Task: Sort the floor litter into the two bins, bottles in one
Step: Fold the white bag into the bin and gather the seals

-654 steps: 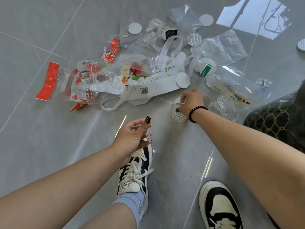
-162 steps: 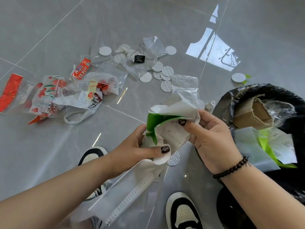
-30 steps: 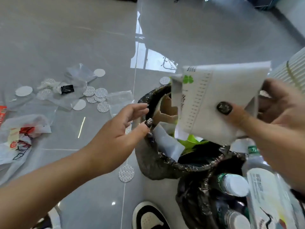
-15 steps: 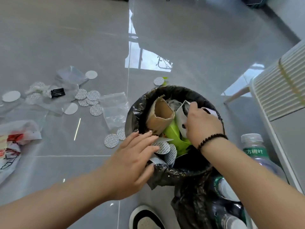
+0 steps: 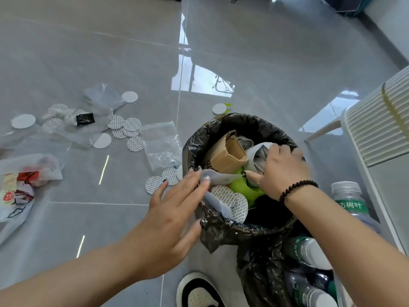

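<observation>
**Paper bag going down into the general-waste bin**

A second ago the right hand was holding the white paper bag in the air above the bins; now the right hand (image 5: pixel 282 171) is pushing that white paper bag (image 5: pixel 257 159) down inside the black-lined bin (image 5: pixel 241 124), fingers curled over the crumpled paper and gripping it against the cardboard piece (image 5: pixel 228 156) and the green scrap (image 5: pixel 241 189). That is putting one more large non-bottle item into the right bin, so this step is looking nearly finished

The left hand (image 5: pixel 174 209) is reaching in at the near rim, fingers straight and spread, fingertips touching a pale sheet (image 5: pixel 215 177) that is hanging over the edge beside the round foil seals (image 5: pixel 230 200); it is grasping nothing

The bottle bin (image 5: pixel 261 271) is sitting just beside, nearer the person, with capped bottles (image 5: pixel 314 253) showing inside. Plenty is waiting on the floor (image 5: pixel 265 63) to the left, well apart from both hands: scattered seal discs (image 5: pixel 124 127), a clear zip bag (image 5: pixel 162 144) and a printed plastic bag (image 5: pixel 20 185)
</observation>
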The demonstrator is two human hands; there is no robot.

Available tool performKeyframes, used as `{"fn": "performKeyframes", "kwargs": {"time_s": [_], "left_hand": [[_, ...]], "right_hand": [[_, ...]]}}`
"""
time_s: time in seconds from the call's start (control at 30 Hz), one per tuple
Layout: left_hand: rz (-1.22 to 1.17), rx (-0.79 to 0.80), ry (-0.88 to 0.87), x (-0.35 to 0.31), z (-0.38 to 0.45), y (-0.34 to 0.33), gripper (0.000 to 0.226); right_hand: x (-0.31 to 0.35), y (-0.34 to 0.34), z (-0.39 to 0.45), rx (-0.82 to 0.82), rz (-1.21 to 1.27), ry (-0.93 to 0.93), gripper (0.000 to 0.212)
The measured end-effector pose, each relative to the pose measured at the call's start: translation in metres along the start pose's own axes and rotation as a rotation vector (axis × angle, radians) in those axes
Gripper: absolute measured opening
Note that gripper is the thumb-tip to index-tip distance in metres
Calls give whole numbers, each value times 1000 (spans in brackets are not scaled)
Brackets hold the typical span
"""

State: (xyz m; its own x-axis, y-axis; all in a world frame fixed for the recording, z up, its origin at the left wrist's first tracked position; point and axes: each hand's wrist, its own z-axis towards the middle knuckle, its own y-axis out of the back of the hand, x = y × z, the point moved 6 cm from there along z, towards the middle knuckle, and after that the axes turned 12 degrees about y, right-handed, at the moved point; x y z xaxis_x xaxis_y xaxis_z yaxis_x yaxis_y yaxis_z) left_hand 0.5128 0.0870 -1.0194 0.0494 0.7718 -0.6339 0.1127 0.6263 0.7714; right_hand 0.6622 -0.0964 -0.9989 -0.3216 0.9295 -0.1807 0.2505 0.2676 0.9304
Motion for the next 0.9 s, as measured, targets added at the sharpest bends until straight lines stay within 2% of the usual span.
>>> {"fn": "performKeyframes", "kwargs": {"time_s": [0.07,0.13,0.4,0.53,0.63,0.7,0.77,0.83,0.9], "left_hand": [[-105,-27,64,4,-1,5,66],[-180,-46,109,9,-2,8,66],[-308,-47,370,46,-11,11,56],[-338,-19,469,62,-18,4,56],[-348,-28,539,78,-25,3,54],[-363,-53,592,90,-29,5,51],[-380,-77,640,102,-35,7,48],[-395,-86,677,112,-41,6,47],[-402,-78,717,122,-49,5,46]], "right_hand": [[-1,11,-5,-38,-56,-9,85],[-2,24,-10,-85,4,-41,83],[6,68,-26,-459,234,66,52],[40,93,-54,-795,426,335,26],[94,100,-85,-888,645,612,12],[125,87,-96,-814,805,704,10],[147,65,-97,-626,974,719,11],[168,27,-91,-262,1047,637,14],[186,-25,-83,148,1035,447,16]]}}
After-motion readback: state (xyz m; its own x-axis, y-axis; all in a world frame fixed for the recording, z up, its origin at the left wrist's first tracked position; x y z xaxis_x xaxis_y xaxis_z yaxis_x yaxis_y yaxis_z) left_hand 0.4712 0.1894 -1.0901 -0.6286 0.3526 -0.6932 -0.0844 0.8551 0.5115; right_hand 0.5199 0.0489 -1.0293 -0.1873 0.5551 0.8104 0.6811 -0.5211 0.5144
